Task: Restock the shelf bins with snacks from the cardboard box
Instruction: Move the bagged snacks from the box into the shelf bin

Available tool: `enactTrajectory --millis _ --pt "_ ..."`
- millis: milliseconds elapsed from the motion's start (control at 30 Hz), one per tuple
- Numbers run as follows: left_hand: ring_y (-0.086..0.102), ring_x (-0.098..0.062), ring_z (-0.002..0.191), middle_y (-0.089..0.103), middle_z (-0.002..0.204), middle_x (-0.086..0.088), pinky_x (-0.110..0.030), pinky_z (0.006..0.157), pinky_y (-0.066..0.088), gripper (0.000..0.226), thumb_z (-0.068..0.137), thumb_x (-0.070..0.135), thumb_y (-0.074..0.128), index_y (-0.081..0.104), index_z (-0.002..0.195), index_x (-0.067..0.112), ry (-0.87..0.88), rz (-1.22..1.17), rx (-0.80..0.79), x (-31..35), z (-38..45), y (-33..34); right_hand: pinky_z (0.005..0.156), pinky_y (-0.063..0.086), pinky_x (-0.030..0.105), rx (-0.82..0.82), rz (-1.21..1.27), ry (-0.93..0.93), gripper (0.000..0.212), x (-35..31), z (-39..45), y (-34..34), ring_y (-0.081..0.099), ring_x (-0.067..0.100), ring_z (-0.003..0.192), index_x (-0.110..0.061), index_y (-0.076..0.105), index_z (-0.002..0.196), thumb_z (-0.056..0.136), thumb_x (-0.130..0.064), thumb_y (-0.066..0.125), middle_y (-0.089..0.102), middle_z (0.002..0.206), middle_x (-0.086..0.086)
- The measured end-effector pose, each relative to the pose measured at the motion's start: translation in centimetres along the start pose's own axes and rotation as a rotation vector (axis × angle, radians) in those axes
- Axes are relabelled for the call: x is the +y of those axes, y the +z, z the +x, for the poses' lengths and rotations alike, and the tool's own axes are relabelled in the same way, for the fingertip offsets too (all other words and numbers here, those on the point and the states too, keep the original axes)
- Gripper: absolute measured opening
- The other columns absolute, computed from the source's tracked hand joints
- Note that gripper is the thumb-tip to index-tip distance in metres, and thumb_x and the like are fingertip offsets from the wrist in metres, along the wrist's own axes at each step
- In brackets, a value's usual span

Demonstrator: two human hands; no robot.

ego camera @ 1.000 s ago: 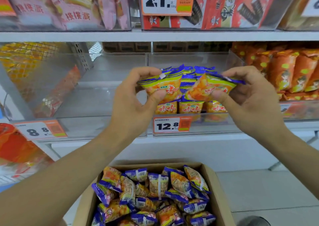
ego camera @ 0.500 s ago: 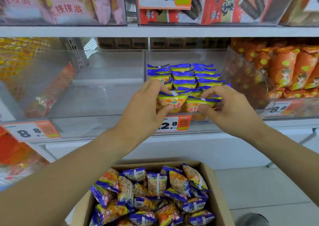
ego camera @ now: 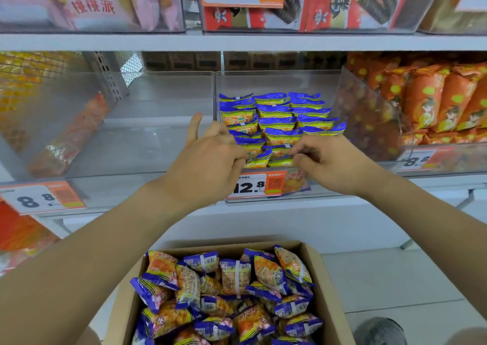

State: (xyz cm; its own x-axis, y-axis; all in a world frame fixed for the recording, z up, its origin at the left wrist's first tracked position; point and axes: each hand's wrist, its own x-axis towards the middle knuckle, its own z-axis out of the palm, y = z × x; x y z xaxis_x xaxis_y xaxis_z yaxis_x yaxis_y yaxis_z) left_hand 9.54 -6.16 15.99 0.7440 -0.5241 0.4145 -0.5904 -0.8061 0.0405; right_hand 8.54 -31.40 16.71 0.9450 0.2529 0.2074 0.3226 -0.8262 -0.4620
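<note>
The fingertips of the right hand (ego camera: 330, 164) were curled down on the top edge of the front packet (ego camera: 280, 162) in the middle bin (ego camera: 274, 81), at the centre of the frame; it looked like a light pinch, though the thumb was hidden behind the hand. The left hand (ego camera: 208, 157) had its fingers bent on the neighbouring packet (ego camera: 257, 161), while one finger pointed straight up and free. Both packets stood at the front of the rows (ego camera: 276, 115), just behind the price tag (ego camera: 257, 186).

The risk, in my opinion, was at this front edge. The bin looked full up to its low front wall, so a packet released while leaning could slide forward over the tag and fall. Pushing too hard could also tip the standing rows behind, because the slippery bags only lean on each other.

Below, at the bottom of the frame, the cardboard box (ego camera: 316, 265) held many loose packets (ego camera: 237, 300). The bin to the left (ego camera: 158, 139) seemed to have no stock in it.
</note>
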Motion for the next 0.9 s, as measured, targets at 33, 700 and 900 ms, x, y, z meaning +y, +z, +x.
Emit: enactTrajectory --millis 33,700,900 --pt "0.051 -0.025 0.119 0.072 0.091 0.005 -0.064 0.116 0.006 0.037 0.091 0.035 0.042 0.077 0.093 0.025 0.008 0.005 -0.008 0.0 -0.1 0.1 0.069 0.048 0.021 -0.024 -0.032 0.004 0.012 -0.1 0.1 0.0 0.062 0.013 0.069 -0.016 0.071 0.099 0.097 -0.019 0.059 0.071 0.080 -0.007" --pt "0.039 -0.034 0.141 0.071 0.114 0.004 -0.072 0.114 0.010 0.054 0.091 0.050 0.033 0.071 0.116 0.021 0.079 0.074 -0.046 -0.4 -1.4 0.7 0.080 0.047 0.012 -0.071 -0.078 0.065 0.037 -0.6 -1.5 -0.7 0.066 0.013 0.099 -0.019 0.067 0.116 0.086 -0.038 0.076 0.070 0.105 -0.006" --pt "0.057 -0.021 0.110 0.066 0.107 0.000 -0.035 0.096 0.036 0.019 0.087 0.021 0.059 0.069 0.101 0.013 0.165 -0.238 0.348 1.7 -1.7 -0.6 0.078 0.048 0.020 0.288 -0.075 -0.220 0.028 -3.3 -3.1 -1.0 0.062 0.008 0.086 -0.019 0.068 0.109 0.083 -0.018 0.078 0.067 0.101 -0.005"
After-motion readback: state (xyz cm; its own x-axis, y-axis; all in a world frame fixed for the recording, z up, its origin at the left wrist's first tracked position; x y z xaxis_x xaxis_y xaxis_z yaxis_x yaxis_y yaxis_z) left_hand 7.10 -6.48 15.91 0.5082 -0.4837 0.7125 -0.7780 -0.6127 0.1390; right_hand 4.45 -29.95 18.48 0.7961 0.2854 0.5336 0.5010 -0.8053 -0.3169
